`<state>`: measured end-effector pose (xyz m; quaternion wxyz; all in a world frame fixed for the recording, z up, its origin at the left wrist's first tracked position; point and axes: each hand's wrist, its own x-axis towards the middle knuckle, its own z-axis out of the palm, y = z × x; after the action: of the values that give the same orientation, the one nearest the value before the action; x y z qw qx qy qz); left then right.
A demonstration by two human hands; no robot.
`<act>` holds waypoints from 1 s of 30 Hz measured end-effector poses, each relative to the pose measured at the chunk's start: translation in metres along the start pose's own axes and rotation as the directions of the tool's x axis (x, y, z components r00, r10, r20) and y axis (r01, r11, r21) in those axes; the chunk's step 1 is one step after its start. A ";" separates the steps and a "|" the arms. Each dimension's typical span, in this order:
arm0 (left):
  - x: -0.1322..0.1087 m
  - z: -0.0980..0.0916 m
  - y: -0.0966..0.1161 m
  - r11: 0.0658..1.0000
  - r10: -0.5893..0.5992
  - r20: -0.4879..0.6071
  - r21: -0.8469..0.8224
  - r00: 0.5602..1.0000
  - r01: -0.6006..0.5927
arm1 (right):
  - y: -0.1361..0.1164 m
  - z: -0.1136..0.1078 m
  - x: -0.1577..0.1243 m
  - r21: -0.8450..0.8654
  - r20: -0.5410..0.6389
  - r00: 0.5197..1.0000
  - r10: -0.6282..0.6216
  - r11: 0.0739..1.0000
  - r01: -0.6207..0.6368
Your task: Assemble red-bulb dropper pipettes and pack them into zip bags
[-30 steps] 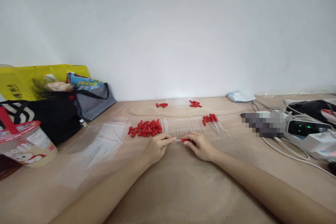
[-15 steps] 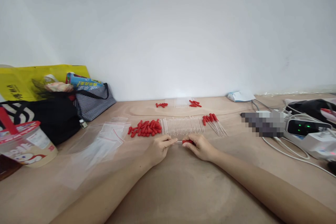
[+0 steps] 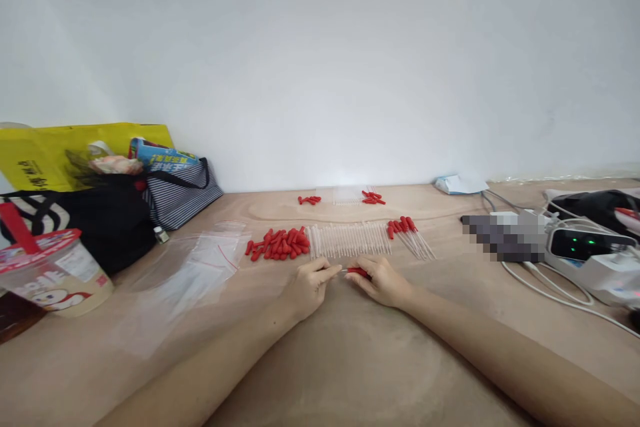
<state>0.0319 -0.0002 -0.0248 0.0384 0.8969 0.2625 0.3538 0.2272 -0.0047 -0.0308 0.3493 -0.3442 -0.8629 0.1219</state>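
My left hand (image 3: 310, 287) pinches a thin clear glass tube (image 3: 344, 271), most of it hidden by the fingers. Held between the fingers of my right hand (image 3: 384, 281) is a red rubber dropper bulb (image 3: 357, 271), in line with the tube's end. How far the tube reaches into the bulb I cannot tell. Just beyond my hands lies a row of loose glass tubes (image 3: 349, 240). A heap of red bulbs (image 3: 280, 244) is at the row's left end. To its right rest several droppers with red bulbs on their tubes (image 3: 407, 227).
Clear zip bags (image 3: 200, 267) spread over the table at left, near a drink cup (image 3: 75, 280) and a striped bag (image 3: 177, 197). Farther back are small groups of red bulbs (image 3: 310, 199). White cables (image 3: 550, 297) and a device with green lights (image 3: 583, 243) occupy the right.
My two hands have drawn slightly closer, and less of the tube shows between them. The view has shifted a little; the piles look the same.
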 end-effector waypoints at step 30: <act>0.008 -0.018 -0.025 0.878 -0.253 -0.168 0.374 0.953 0.299 | 0.066 -0.068 0.015 0.162 -0.342 0.628 0.699 0.702 -0.693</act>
<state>0.0135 0.0226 -0.0127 -0.1081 0.8177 0.4554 0.3351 0.2991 0.0519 -0.0032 0.4369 -0.6644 -0.5776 0.1846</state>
